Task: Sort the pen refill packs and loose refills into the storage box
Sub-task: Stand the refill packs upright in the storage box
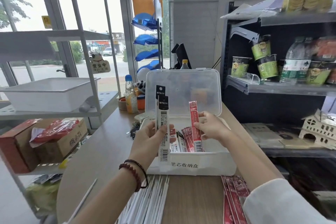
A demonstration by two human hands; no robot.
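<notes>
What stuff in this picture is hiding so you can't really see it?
Head view:
- Inside of the storage box: the left hand with its black packs and the right hand with its red pack cover part.
- Loose white refills: cut off by the bottom edge.
- Red packs on the table: partly under the right sleeve.
- Print on the black packs: too small.
</notes>
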